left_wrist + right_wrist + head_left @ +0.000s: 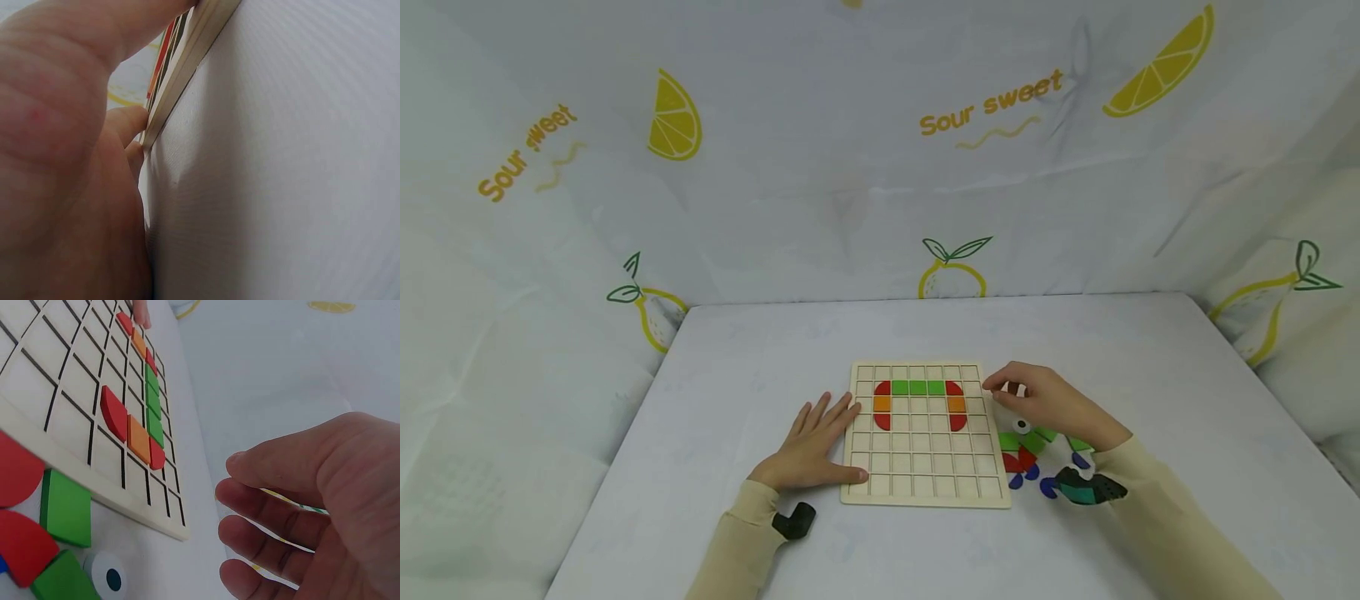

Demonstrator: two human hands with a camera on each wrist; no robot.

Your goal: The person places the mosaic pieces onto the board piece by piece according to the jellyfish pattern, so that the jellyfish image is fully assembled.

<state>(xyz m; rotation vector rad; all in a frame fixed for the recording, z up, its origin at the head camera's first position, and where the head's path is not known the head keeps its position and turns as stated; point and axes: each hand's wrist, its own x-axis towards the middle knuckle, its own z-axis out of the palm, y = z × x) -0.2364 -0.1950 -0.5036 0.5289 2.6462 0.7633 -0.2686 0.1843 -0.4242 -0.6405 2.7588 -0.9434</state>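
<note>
A pale wooden grid board [922,462] lies on the table, with red quarter-round, orange square and green square [917,387] tiles in an arch near its far side. My left hand [812,450] rests at the board's left edge with fingers spread; in the left wrist view its thumb and fingertips touch the board's side [181,69]. Above the board's right edge hovers my right hand [1037,396], fingers loosely bent. The right wrist view shows its thumb and index fingertips [234,487] close together, with no piece visible between them.
Right of the board, partly under the right forearm, lie loose pieces: green squares [65,509], red quarter-rounds [25,544], blue half-rounds [1048,487] and a white eye disc [105,575]. A lemon-print cloth [820,208] hangs behind the white table [752,350].
</note>
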